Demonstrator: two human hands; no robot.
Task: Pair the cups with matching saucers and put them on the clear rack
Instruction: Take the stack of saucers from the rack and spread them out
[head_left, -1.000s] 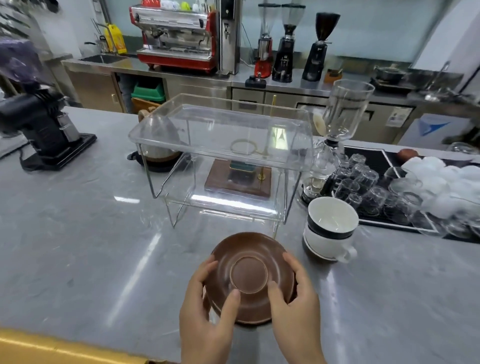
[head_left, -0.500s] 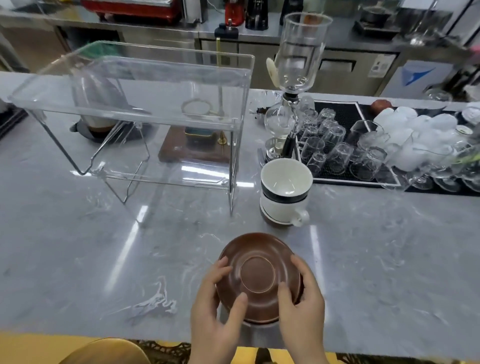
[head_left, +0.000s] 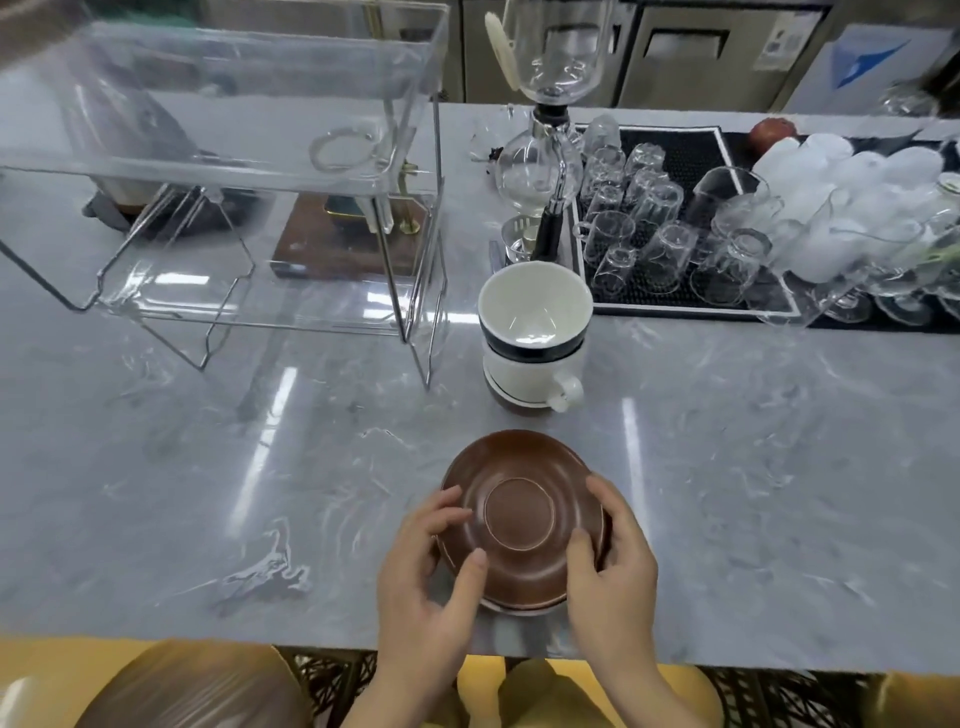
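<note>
The brown saucer (head_left: 519, 519) sits on top of a small stack near the counter (head_left: 727, 467) edge, held on both sides. The left hand (head_left: 431, 582) and right hand (head_left: 613, 566) curl their fingers (head_left: 582, 551) around its rim. The sorting is just starting. Next it probably needs a matching cup from the stacked cups (head_left: 535, 338), then a spot on the clear rack (head_left: 234, 171).
</note>
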